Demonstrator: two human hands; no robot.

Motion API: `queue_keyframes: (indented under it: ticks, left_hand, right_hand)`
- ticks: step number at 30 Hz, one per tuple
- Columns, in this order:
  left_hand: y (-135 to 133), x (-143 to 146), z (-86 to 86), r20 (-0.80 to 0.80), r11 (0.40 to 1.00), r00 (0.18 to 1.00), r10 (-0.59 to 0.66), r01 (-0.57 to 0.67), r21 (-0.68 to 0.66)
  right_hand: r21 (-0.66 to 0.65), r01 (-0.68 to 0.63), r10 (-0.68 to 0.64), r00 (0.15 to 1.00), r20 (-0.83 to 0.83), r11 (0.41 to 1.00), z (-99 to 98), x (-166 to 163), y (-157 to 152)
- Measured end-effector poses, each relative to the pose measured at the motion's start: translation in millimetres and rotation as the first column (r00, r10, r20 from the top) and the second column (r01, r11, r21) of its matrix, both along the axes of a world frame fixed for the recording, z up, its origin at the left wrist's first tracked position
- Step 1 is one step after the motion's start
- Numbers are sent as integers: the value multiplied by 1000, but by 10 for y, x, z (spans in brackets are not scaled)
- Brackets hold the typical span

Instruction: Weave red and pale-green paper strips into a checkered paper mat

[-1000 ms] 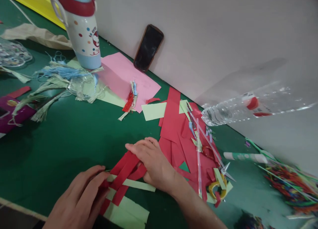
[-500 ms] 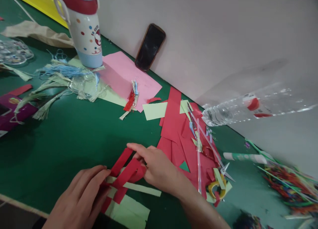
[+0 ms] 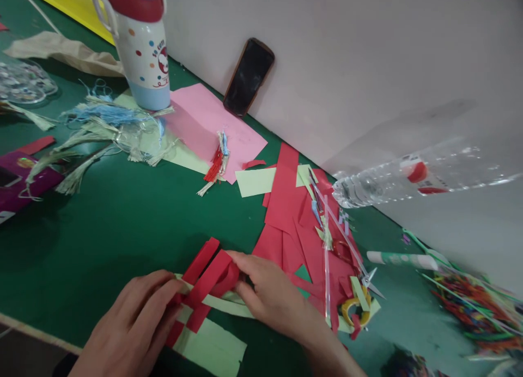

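Weaving, apparently: right hand [image 3: 275, 295] pinches red strip [image 3: 210, 278], left hand [image 3: 133, 320] grips weave [image 3: 197, 318]; next likely: snug pale strip [image 3: 226, 306] below right fingertips [image 3: 237, 261].

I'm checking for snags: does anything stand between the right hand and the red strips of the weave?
Nothing visible does: the right hand touches the red strips directly, and the left hand rests at their other end.

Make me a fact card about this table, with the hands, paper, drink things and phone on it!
Left hand's grip: on the red-and-green weave
Right hand's grip: at the red strips
Paper pile: mostly red, beyond the right hand
Drink things: spotted flask, clear bottle
Phone: leaning on the wall, screen dark
Table: green
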State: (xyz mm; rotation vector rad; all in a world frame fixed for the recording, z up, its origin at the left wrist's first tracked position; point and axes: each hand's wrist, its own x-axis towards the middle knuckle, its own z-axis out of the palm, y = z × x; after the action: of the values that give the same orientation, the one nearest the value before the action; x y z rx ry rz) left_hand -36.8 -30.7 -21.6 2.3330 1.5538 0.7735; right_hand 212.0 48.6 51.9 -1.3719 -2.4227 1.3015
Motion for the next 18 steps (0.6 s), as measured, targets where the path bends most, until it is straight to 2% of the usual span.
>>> queue_keyframes:
  ticks: [3, 6, 9, 13, 18]
  left_hand:
    - [38, 0, 47, -21, 997, 997, -71, 72, 41]
    - [59, -6, 67, -50, 988, 990, -134, 138, 75]
    - [43, -18, 46, -41, 992, 993, -111, 113, 56]
    - [8, -33, 8, -75, 993, 991, -111, 113, 28]
    - [7, -26, 12, -62, 995, 994, -91, 93, 29]
  right_hand:
    - [50, 11, -12, 1000, 23, 999, -15, 33, -44]
    - [43, 57, -58, 998, 10, 997, -11, 68, -84]
    - [26, 132, -133, 991, 24, 991, 13, 89, -118]
    - [-74, 180, -178, 983, 38, 981, 30, 114, -217]
    - [-101, 258, -262, 965, -22, 961, -38, 134, -446]
